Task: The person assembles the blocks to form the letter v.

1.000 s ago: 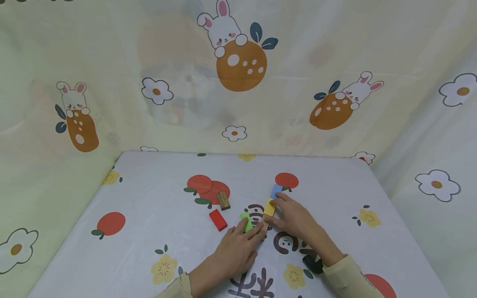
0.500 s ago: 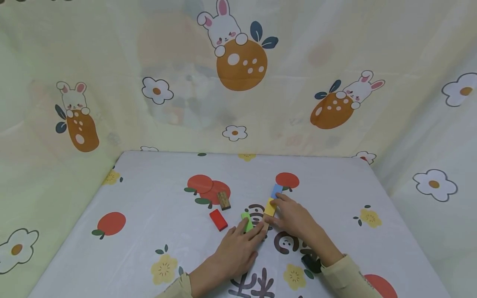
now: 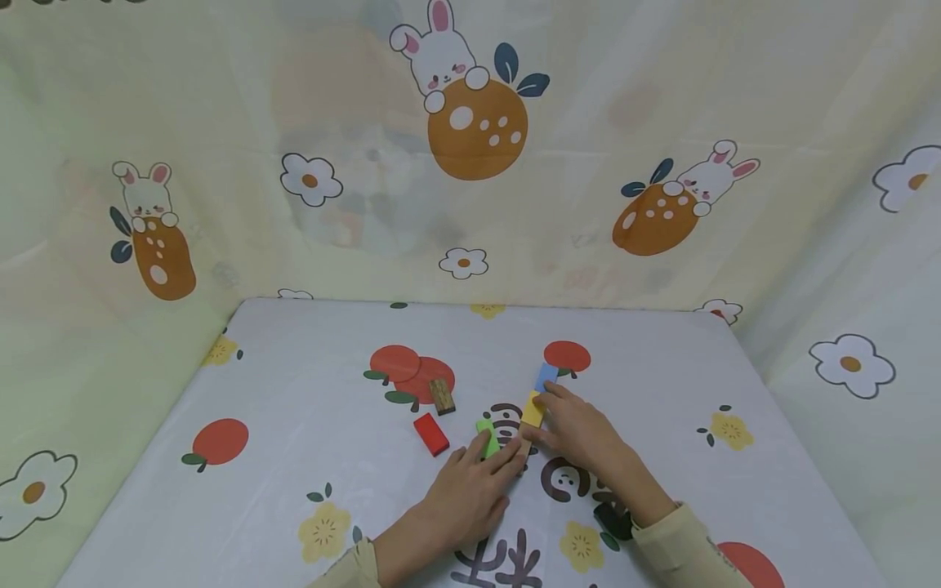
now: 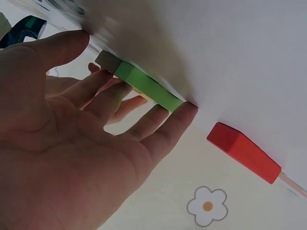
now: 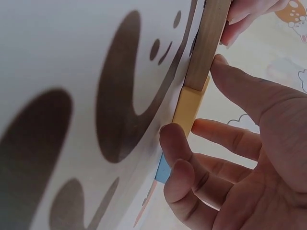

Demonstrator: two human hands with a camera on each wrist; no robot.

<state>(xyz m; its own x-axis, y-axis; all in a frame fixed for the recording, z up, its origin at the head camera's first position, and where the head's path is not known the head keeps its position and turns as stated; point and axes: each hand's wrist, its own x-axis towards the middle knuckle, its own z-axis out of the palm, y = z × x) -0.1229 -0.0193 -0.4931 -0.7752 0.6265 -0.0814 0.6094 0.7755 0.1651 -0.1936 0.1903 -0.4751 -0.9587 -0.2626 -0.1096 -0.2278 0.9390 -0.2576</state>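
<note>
A blue block (image 3: pixel 546 376), a yellow block (image 3: pixel 532 409) and a plain wooden block (image 3: pixel 524 445) lie end to end in a slanting row. My right hand (image 3: pixel 588 437) has its fingers on either side of the yellow block in the right wrist view, its thumb at the wooden block (image 5: pixel 207 48). On the near side, my left hand (image 3: pixel 466 498) reaches in with fairly straight fingers. They touch the green block (image 4: pixel 148 86), whose near end is covered in the head view, and the wooden block; the thumb stands apart.
To the left lie a red block (image 3: pixel 430 434) and a dark-grained wooden block (image 3: pixel 442 396). A black object (image 3: pixel 613 520) shows by the right wrist. The white table cover (image 3: pixel 294 441) has printed fruit and flowers; a patterned curtain (image 3: pixel 353 229) rises behind.
</note>
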